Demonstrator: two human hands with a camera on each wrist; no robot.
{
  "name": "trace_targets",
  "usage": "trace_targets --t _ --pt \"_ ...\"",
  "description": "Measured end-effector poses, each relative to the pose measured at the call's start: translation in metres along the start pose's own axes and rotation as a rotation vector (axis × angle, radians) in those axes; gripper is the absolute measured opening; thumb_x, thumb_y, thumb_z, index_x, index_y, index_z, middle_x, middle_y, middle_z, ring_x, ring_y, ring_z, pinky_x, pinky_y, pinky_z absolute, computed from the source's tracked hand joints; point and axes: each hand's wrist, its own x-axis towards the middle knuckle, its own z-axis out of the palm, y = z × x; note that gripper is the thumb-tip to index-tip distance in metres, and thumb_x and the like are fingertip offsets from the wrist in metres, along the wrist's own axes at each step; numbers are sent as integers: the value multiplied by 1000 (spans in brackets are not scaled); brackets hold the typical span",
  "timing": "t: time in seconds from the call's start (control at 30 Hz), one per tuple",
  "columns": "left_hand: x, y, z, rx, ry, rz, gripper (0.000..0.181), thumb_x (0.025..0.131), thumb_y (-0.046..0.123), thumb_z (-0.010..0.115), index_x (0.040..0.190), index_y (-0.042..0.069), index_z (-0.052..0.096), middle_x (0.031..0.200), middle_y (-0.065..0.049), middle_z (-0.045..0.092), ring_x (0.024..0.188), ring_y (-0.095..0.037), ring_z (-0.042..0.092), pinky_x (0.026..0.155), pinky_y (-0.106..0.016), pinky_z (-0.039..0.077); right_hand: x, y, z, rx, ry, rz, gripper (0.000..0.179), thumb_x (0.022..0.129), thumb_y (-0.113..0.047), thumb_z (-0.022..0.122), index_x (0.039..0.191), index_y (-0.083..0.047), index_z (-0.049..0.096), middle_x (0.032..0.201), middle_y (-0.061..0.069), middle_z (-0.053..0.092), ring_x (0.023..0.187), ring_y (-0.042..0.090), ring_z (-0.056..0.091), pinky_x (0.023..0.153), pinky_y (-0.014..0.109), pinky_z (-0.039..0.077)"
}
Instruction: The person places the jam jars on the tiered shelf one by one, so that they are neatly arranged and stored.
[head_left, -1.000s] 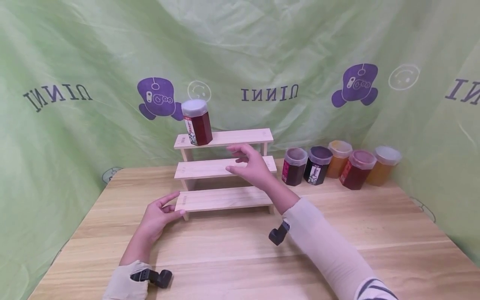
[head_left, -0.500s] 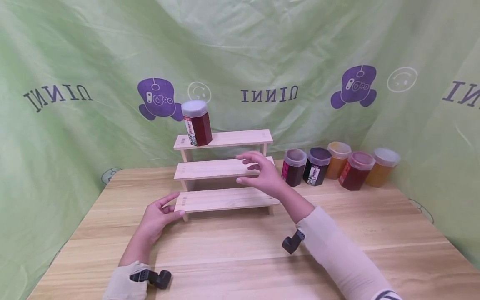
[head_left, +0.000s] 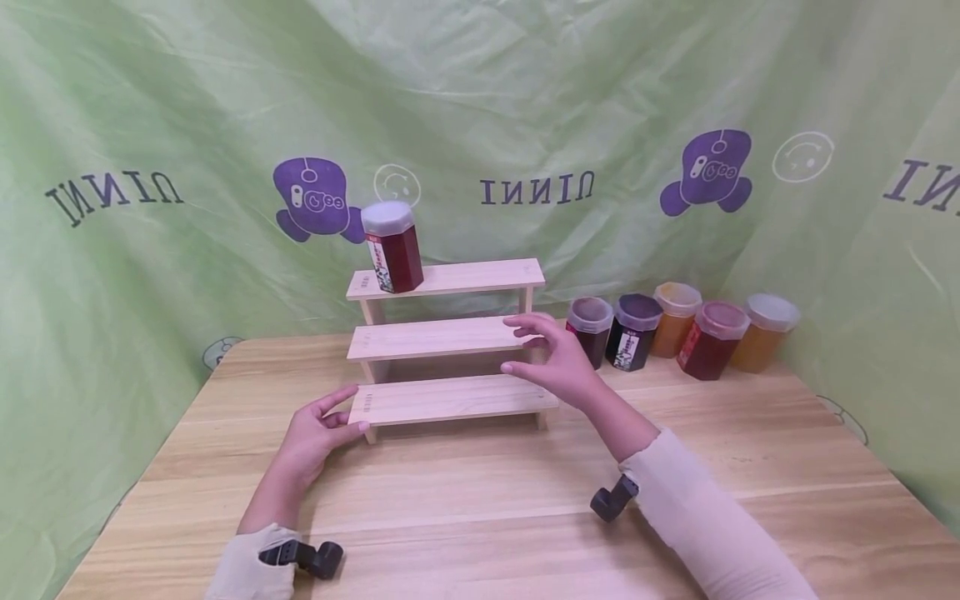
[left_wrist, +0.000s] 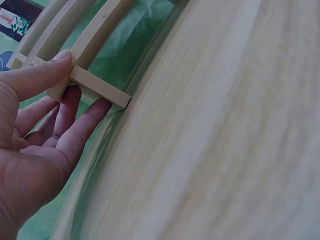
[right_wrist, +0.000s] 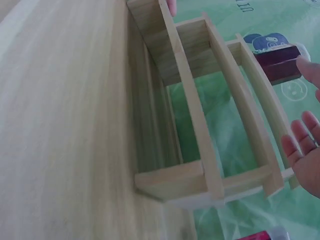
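A three-step wooden display shelf (head_left: 442, 398) stands on the table. My left hand (head_left: 309, 437) grips the left end of its lowest step, thumb at the front corner and fingers against the end panel (left_wrist: 97, 86), as the left wrist view shows. Over the right end of the lower steps hovers my right hand (head_left: 558, 360), holding nothing, its fingers loosely bent and apart from the thumb. A hexagonal jar of dark red contents (head_left: 399, 257) with a whitish lid stands upright on the left of the top step; it also appears beyond the right fingers in the right wrist view.
Several lidded jars line the table right of the shelf: a dark red-labelled one (head_left: 592, 333) partly behind my right hand, a near-black one (head_left: 632, 340), a red one (head_left: 708, 350) and amber ones (head_left: 677, 321). A green printed curtain (head_left: 465, 108) surrounds the wooden table (head_left: 450, 517).
My right hand has drawn back to the right and toward me, away from the middle of the shelf. My left hand, the shelf and the jars have stayed in place.
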Motion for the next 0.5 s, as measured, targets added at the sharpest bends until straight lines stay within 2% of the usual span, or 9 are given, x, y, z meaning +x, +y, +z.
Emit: trace_targets --t 0.1,0.2,0.33,0.43,0.5 --pt "0 0 0 5 0 -1 72 79 -8 75 144 -4 43 83 -2 67 77 -7 59 66 -19 53 -6 -1 -5 27 48 4 53 76 9 78 125 9 58 126 23 54 112 42 52 96 58 44" --pt "0 -1 0 10 -1 -5 72 79 -8 75 144 -3 43 83 -1 67 77 -7 59 65 -19 53 -9 14 -11 62 83 20 54 75 10 78 125 8 58 127 23 54 113 42 52 97 56 44" --pt "0 -1 0 9 2 -8 73 79 -8 75 144 -3 43 82 -1 66 76 -7 58 65 -19 53 -13 31 -19 48 113 70 55 76 4 80 126 1 60 126 17 54 111 40 54 94 40 49" --pt "0 -1 0 1 2 -6 73 79 -8 75 144 -3 43 83 -2 67 76 -7 59 65 -19 53 -15 33 -25 4 133 90 55 76 -2 83 127 -3 61 124 15 54 109 38 56 88 25 49" --pt "0 -1 0 -1 1 -3 73 79 -9 75 144 -3 43 83 -3 67 76 -7 60 65 -19 53 -17 32 -28 -9 147 82 56 75 -2 83 126 -2 61 123 16 54 109 37 55 87 20 48"
